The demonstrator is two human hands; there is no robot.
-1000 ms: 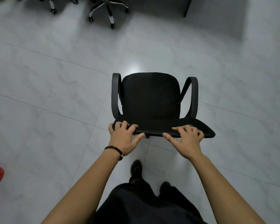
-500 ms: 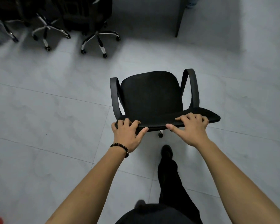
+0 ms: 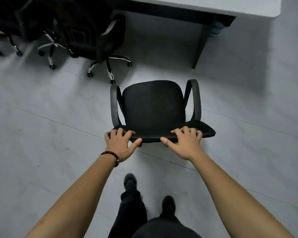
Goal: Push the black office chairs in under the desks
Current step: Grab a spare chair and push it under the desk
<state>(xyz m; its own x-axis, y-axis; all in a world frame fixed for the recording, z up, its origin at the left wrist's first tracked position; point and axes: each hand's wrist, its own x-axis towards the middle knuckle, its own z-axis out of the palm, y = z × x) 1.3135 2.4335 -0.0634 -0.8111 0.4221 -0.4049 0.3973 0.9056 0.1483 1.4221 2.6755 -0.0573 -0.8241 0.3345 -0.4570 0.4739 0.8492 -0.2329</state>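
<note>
A black office chair with two curved armrests stands on the pale tiled floor right in front of me, its seat facing away. My left hand grips the left end of the backrest's top edge, fingers curled over it and thumb under. My right hand grips the right part of the same edge. A pale desk with a dark frame and leg runs along the top of the view, a short way beyond the chair. The chair's wheels are hidden beneath the seat.
Two more black office chairs with chrome wheeled bases stand at the upper left, by the desk line. A pale blue bin sits under the desk's right end. Open floor lies to the left and right. My feet are just behind the chair.
The chair has rolled forward towards the desk with both hands still on its backrest. The desk top and the neighbouring chairs have come into fuller view. I have stepped forward.
</note>
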